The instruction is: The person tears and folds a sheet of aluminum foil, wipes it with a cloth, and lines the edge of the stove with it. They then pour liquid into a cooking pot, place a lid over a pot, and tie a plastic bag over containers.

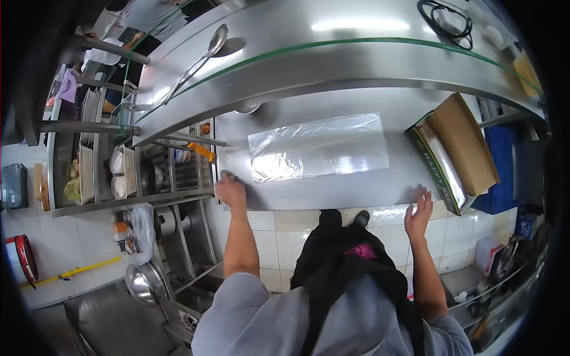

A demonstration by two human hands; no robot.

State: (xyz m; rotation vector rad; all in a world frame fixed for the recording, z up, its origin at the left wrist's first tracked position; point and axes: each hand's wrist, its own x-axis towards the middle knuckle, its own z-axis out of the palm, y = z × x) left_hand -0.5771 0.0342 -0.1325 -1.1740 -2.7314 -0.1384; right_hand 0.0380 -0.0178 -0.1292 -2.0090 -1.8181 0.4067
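Observation:
A thin, shiny, wrinkled sheet [317, 148] lies flat on the steel counter [291, 196]; whether it is foil or clear film I cannot tell. My left hand [231, 190] is at the counter's front left corner, its fingers curled in. Something small and dark grey shows by its fingertips, too unclear to name. Over the front edge at the right, my right hand [420, 209] has its fingers spread and holds nothing. Beyond it stands an open cardboard box [460, 148] with green printed sides and a silvery inside, its lid up.
A raised steel shelf [356, 59] crosses the back, with a ladle [199, 59] and a coiled black cable [445, 24] on it. An orange handle [202, 152] sticks out at the left. A blue container [502, 169] stands beside the box. Racks with white baskets [122, 172] line the left.

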